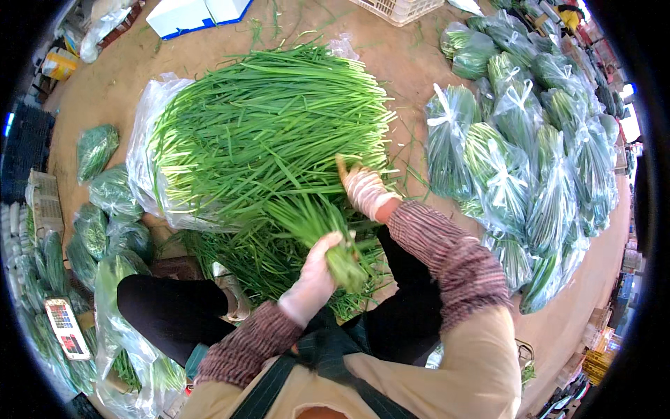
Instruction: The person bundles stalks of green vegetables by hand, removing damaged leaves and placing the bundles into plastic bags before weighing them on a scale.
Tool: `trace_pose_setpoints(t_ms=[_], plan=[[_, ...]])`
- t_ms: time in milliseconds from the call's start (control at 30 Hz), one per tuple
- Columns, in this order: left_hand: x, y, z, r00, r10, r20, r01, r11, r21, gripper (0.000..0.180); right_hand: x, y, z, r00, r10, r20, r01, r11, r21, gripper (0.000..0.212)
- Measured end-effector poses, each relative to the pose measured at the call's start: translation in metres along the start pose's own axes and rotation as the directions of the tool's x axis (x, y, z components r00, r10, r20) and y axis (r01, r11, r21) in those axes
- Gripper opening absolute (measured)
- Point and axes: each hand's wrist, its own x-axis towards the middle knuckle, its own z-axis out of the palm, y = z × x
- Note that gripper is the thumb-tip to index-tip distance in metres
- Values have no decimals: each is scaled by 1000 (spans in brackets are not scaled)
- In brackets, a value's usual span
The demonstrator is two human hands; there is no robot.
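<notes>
Bunch [313,222] is sitting clenched in the left hand [314,272], risking spillage if that loosens. The right hand [366,190] is touching the leafy pile [272,126] beyond, grip unclear, hasty tugging risking tangles.

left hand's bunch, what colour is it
The bunch is green; the head view shows it best.

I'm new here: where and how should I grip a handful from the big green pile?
Probably by the pale stem ends on the right edge of the big pile, coming from the right: they jut out roughly aligned, near the right hand.
</notes>
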Motion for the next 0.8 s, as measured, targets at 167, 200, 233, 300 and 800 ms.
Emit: trace_pose_setpoints(t_ms=[167,200,233,300,800], plan=[[-172,71,-12,976,-103,193,83,991,109,66,67,3,67,943,76,325,-143,972,189,29],[-207,78,-19,980,-57,191,46,997,59,75,63,-15,52,950,82,300,-133,979,153,29],[-231,86,-17,965,-3,264,-17,997,71,76,58,-17,40,954,120,274,-152,983,98,30],[-260,84,-14,926,235,297,-258,965,43,84,59,1,32,878,164,450,-238,964,114,48],[-115,110,-97,711,424,561,-301,904,-302,88,-68,-161,-136,908,-404,-107,98,-43,994,93]])
